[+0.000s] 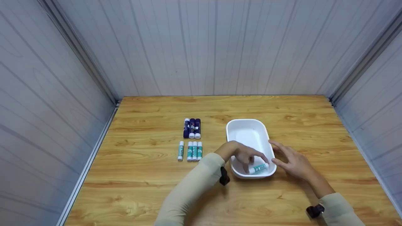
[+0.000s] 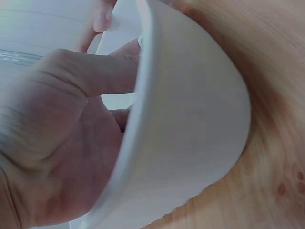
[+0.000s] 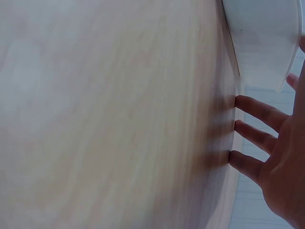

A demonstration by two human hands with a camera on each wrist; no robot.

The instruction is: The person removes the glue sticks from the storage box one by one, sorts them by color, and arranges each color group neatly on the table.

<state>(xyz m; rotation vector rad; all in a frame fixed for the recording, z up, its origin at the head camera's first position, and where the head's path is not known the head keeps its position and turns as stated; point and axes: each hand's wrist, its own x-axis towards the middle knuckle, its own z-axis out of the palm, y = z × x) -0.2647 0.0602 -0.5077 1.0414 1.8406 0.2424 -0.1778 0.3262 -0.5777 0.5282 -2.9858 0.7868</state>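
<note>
A white plastic basin (image 1: 248, 124) stands on the wooden table, right of centre. Inside its near end lies a teal-and-white glue stick (image 1: 259, 168). My left hand (image 1: 246, 155) reaches in over the basin's left rim and pinches this stick between thumb and forefinger, near its two ends. In the left wrist view the basin wall (image 2: 195, 109) hides the fingertips and most of the stick. My right hand (image 1: 293, 161) touches the basin's right rim with spread thumb and forefinger; in the right wrist view its other fingers (image 3: 259, 112) extend down to the table.
Left of the basin, three dark purple glue sticks (image 1: 192, 128) lie side by side. Nearer me are three teal-and-white glue sticks (image 1: 194, 151) in a row, with a single teal one (image 1: 181, 150) slightly apart on their left. Pale panels (image 1: 201, 47) wall the table's back and sides.
</note>
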